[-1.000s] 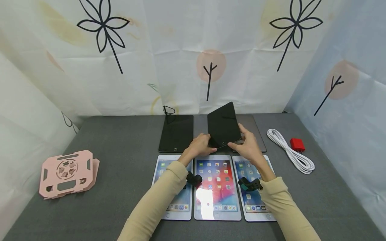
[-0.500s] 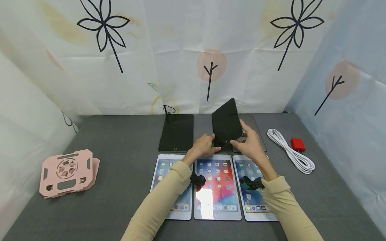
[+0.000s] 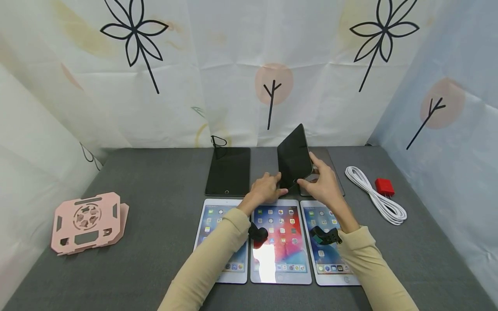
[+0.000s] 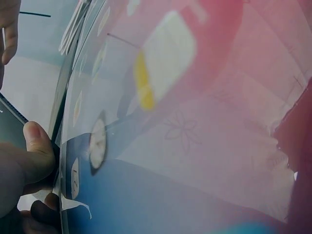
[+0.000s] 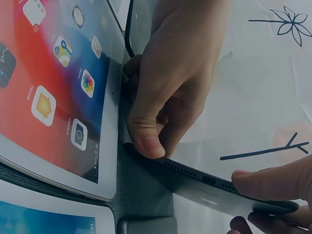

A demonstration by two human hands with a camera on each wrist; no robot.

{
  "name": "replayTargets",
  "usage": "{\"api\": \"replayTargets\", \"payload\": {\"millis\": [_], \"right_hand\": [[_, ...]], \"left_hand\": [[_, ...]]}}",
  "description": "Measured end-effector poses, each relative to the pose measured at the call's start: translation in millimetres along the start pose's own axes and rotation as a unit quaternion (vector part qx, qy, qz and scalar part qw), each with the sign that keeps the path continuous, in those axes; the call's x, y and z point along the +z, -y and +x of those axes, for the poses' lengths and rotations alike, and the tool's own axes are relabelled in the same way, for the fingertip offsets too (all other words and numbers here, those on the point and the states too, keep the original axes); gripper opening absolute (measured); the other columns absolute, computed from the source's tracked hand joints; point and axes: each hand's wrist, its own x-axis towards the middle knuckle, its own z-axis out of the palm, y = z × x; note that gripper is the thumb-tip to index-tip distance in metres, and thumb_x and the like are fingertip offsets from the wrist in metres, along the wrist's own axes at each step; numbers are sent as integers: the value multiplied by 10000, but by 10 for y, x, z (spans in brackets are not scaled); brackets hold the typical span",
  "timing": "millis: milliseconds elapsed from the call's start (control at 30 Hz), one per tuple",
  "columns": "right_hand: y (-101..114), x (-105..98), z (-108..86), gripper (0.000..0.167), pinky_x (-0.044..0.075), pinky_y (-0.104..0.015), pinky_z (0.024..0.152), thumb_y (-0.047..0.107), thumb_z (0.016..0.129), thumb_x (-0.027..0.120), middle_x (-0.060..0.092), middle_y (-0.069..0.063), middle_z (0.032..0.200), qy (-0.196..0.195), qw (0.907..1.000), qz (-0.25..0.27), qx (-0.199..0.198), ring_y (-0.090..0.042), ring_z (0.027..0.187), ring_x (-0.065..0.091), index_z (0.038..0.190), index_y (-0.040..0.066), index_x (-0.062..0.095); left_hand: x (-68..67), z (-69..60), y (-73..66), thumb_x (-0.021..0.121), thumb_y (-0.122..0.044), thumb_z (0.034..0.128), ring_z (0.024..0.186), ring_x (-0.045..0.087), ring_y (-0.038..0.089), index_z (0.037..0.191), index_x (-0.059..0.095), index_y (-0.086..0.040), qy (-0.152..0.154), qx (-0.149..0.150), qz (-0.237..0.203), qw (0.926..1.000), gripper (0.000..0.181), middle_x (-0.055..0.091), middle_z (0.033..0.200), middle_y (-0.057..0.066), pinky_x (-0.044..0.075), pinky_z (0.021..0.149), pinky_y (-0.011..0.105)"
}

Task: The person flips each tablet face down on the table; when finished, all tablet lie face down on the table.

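A dark tablet (image 3: pixel 292 151) is tilted up off the table, its black screen towards the head camera. At its lower left corner, my left hand (image 3: pixel 264 189) pinches the bottom edge, and the thumb shows plainly in the right wrist view. My right hand (image 3: pixel 324 185) grips the lower right corner, thumb on the screen side and fingers behind. Partly hidden behind that hand lies a grey tablet (image 3: pixel 322 153). To the left, another black tablet (image 3: pixel 228 172) lies flat. Speaker holes and a port line the raised tablet's edge (image 5: pixel 207 179) in the right wrist view.
Three white tablets with lit screens lie in a front row, including the middle one (image 3: pixel 281 246) under my wrists. A coiled white cable (image 3: pixel 375 196) and a red charger plug (image 3: pixel 384 187) are on the right. Pink slotted panels (image 3: pixel 87 222) sit at the left.
The dark tablet has shifted right and tipped more steeply upright. Both hands have moved slightly right with it, keeping their hold.
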Motion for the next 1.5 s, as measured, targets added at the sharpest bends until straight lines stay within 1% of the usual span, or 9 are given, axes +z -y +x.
{"api": "replayTargets", "payload": {"millis": [300, 733, 833, 900, 1033, 1133, 1267, 1433, 1500], "right_hand": [[45, 22, 14, 839, 569, -542, 866, -2, 905, 725, 438, -280, 1532, -125, 9998, -92, -138, -477, 1203, 601, 1613, 46, 277], [115, 103, 55, 813, 568, -543, 881, -31, 905, 717, 479, -281, 1484, -181, 9988, -114, -433, -453, 1178, 627, 1600, 26, 298], [129, 121, 69, 797, 568, -547, 889, -44, 912, 705, 466, -284, 1494, -105, 9986, -15, -514, -468, 1184, 620, 1596, 15, 299], [137, 132, 71, 789, 570, -548, 889, -43, 917, 701, 461, -285, 1497, -71, 9984, 28, -563, -474, 1183, 619, 1594, 8, 300], [132, 150, 68, 784, 573, -546, 878, -43, 919, 698, 465, -280, 1497, -72, 9980, 31, -623, -465, 1174, 623, 1594, 7, 301], [124, 160, 67, 787, 570, -553, 885, -51, 918, 694, 458, -284, 1500, -64, 9979, 44, -644, -465, 1178, 618, 1595, 5, 296], [134, 171, 68, 784, 565, -557, 903, -40, 931, 680, 438, -293, 1509, -2, 9980, 74, -626, -482, 1194, 605, 1603, 8, 278], [133, 192, 79, 801, 569, -558, 900, -38, 930, 673, 437, -299, 1502, 77, 9980, 99, -621, -485, 1197, 613, 1613, 23, 258], [128, 204, 84, 808, 577, -554, 885, -35, 926, 675, 452, -303, 1487, 89, 9977, 99, -661, -473, 1177, 631, 1614, 27, 257]], "left_hand": [[26, -11, -50, 521, -527, 1030, 1021, 661, 333, 1614, 323, -281, -129, -56, 118, 9998, 663, 506, 1479, 188, 563, 848, 414], [55, -19, -50, 504, -529, 1032, 767, 588, 268, 1593, 340, -334, -225, -28, 121, 9997, 616, 557, 1370, 182, 493, 667, 346], [57, -25, -31, 507, -519, 1037, 809, 628, 299, 1592, 347, -326, -220, 31, -4, 9998, 609, 553, 1390, 184, 525, 701, 371], [53, -33, -5, 515, -501, 1041, 921, 673, 344, 1592, 355, -310, -221, 151, -99, 9996, 605, 540, 1437, 188, 563, 785, 412], [39, -38, 87, 547, -424, 1050, 1115, 654, 357, 1579, 402, -224, -176, 608, -535, 9966, 584, 584, 1400, 186, 561, 891, 477], [0, -47, 175, 552, -355, 1058, 1053, 683, 284, 1571, 412, -116, -88, 904, -1151, 9892, 583, 689, 1250, 151, 561, 848, 403], [-93, -77, 253, 543, -308, 1065, 880, 733, 217, 1591, 318, -32, -128, 1174, -2083, 9709, 635, 728, 1168, 138, 567, 783, 308], [-214, -128, 230, 584, -325, 1037, 962, 767, 270, 1635, 198, -126, -451, 1580, -2910, 9425, 739, 625, 1350, 186, 612, 808, 347], [-265, -150, 195, 599, -339, 1028, 1040, 756, 294, 1646, 166, -183, -527, 1678, -3039, 9363, 770, 579, 1426, 189, 614, 844, 384]]}}
